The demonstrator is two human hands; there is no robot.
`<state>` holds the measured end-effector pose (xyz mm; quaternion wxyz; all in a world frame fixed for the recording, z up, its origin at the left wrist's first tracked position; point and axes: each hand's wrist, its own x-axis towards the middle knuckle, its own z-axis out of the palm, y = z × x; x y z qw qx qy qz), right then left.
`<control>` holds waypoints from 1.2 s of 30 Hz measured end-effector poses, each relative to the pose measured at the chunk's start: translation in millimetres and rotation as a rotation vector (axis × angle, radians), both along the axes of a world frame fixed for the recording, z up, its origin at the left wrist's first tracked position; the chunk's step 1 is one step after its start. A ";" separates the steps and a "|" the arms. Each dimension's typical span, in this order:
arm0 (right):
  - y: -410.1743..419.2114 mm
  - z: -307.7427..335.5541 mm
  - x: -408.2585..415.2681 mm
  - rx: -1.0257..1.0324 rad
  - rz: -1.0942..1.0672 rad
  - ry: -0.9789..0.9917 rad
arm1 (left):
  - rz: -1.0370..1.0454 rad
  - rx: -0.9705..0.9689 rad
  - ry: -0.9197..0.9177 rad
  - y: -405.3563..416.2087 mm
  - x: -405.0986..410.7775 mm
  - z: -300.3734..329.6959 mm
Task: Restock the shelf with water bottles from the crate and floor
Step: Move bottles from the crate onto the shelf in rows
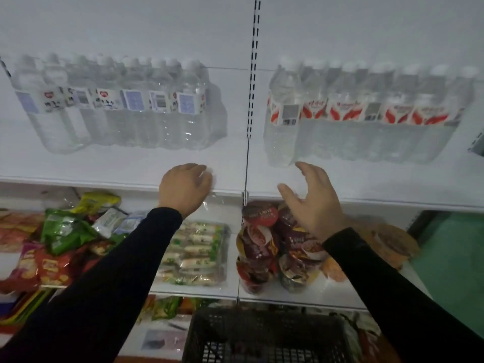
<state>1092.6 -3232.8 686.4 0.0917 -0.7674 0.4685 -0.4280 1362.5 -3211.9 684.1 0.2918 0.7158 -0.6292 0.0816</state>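
Restocking appears well advanced. The shelf point(131, 166) carries two rows of water bottles: blue-labelled bottles point(117, 106) left, red-labelled bottles point(366, 113) right. A gap remains between the rows. The crate point(262, 336) below shows no bottles in its visible part. Left hand point(184, 189) hangs loosely curled at the shelf edge, holding nothing. Right hand point(311, 197) is spread, empty, just below the nearest red-labelled bottle.

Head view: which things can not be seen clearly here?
- Black crate: cut off by the bottom edge; contents too dark to tell.
- Bottle labels: text blurred, unreadable.
- Left hand: fingertips curl away, so any grip is unclear.
- Floor: not in view.
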 end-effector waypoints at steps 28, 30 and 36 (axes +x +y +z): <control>142.0 -467.9 -39.6 1.228 0.387 0.870 | 0.109 1.368 0.203 184.6 -87.7 -488.2; 144.1 -498.7 -39.7 1.273 0.379 0.869 | 0.199 1.391 0.248 184.0 -95.4 -514.3; 150.8 -545.1 -53.0 1.396 0.376 0.895 | 0.378 1.179 0.407 196.3 -112.0 -544.4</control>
